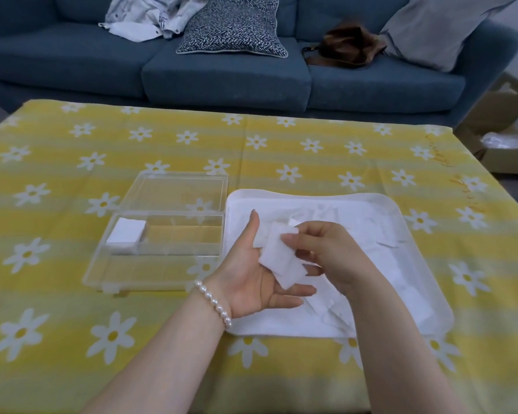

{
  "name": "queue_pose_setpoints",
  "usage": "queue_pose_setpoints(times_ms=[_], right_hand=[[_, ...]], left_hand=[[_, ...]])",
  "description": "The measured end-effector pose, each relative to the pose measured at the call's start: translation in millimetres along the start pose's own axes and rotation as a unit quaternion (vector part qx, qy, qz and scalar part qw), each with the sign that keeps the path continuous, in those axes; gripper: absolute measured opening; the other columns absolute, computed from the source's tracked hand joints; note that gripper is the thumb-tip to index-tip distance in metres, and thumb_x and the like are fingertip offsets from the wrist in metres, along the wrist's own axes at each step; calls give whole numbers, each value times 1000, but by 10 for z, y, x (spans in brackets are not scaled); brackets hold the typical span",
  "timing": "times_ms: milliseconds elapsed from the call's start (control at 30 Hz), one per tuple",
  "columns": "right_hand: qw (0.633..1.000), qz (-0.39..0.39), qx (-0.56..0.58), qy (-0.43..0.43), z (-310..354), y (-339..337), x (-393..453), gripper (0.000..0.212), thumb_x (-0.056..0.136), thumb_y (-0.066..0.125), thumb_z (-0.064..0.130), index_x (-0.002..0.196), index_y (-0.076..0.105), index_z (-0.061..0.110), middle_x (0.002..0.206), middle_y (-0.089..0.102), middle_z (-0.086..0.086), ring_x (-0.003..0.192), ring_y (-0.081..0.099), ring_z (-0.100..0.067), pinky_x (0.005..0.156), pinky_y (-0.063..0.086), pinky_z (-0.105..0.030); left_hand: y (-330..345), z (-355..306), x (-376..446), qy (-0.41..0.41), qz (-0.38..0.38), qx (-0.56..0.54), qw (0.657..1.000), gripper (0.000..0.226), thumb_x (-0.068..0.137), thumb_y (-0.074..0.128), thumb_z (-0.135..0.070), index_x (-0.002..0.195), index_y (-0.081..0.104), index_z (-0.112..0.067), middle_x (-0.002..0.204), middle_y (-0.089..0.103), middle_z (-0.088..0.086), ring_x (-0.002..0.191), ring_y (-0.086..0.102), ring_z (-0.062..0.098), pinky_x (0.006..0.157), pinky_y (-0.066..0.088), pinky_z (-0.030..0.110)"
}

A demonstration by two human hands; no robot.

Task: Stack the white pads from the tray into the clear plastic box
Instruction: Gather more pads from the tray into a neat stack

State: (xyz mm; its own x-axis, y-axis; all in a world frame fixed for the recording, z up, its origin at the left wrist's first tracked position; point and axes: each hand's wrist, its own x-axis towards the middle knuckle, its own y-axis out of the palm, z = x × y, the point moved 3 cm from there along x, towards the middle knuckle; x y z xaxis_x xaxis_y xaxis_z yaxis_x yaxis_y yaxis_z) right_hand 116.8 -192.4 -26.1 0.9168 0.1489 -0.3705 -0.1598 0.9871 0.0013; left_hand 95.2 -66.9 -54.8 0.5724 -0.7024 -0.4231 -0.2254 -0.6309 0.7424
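Over the white tray (413, 234), a small stack of white pads (281, 262) lies across the upturned, straight fingers of the left hand (257, 276), while the right hand (326, 252) closes its grip on the stack's far end, pinching it between thumb and fingertips. More pads fill the tray; another stack (126, 231) sits in the clear plastic box (162, 264), left end, on the daisy-print surface (72, 324).

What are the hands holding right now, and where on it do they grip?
A white pad, above the tray. It lies across the open left hand, on the fingers, while the right hand pinches its far end.
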Motion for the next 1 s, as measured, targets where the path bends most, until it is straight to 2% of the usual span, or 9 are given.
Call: queue_pose_setpoints(times_ms=[100,267,333,433,600,767,867,933,1000], right_hand=[[997,-34,70,-10,39,-102,17,20,80,67,9,61,61,13,66,64,-6,59,57,-17,52,42,-24],[998,-56,17,15,-15,-155,45,9,78,71,15,72,65,11,80,69,-8,77,62,-21,80,43,-37],[998,-61,-2,18,-27,-146,57,10,77,72,16,75,64,10,81,67,-7,78,61,-19,77,44,-32],[993,-107,-58,-9,-22,-160,60,15,75,75,15,66,63,15,71,63,-1,66,57,-11,58,43,-16],[986,-160,-28,-39,-1,-206,75,15,72,77,7,66,64,13,54,62,6,42,52,-2,40,36,-9],[975,-204,57,-60,-9,-330,74,8,74,75,10,81,71,9,64,64,1,46,50,-6,44,37,-15],[985,-127,96,-65,19,-351,72,2,77,72,11,77,73,12,64,63,0,51,49,-8,48,35,-19],[993,-78,43,-71,26,-293,64,6,75,73,9,72,74,14,62,63,3,52,50,-6,49,36,-18],[990,-94,-63,-79,9,-240,70,10,73,75,6,70,72,15,61,64,6,55,52,-5,54,40,-17]], left_hand=[[-33,-51,6,41,-8,-37,998,88,75,33,-83,112,70,-12,116,65,17,75,69,33,61,59,37],[-19,-84,-3,77,-51,17,996,54,82,50,-51,114,64,-10,97,69,14,56,64,23,47,52,26],[-7,-69,5,84,-76,48,992,39,88,50,-37,111,64,-9,87,69,11,55,63,19,45,50,24],[-21,-65,4,107,-119,63,985,24,97,44,-22,101,62,-6,70,65,7,56,63,17,48,52,25],[-12,-59,14,121,-131,84,980,11,94,47,2,91,58,1,72,65,10,61,66,19,59,58,29],[-29,-73,13,111,-149,124,975,20,93,44,8,101,62,5,69,67,7,57,64,14,62,58,27],[-73,-73,23,105,-179,131,970,18,93,45,8,99,61,5,70,66,9,55,64,16,60,58,29],[-70,-72,23,99,-171,131,971,18,92,45,9,97,61,4,73,68,11,58,67,18,59,58,29],[-51,-70,11,90,-146,135,976,24,91,40,10,97,63,4,78,71,13,66,71,22,61,58,29]])
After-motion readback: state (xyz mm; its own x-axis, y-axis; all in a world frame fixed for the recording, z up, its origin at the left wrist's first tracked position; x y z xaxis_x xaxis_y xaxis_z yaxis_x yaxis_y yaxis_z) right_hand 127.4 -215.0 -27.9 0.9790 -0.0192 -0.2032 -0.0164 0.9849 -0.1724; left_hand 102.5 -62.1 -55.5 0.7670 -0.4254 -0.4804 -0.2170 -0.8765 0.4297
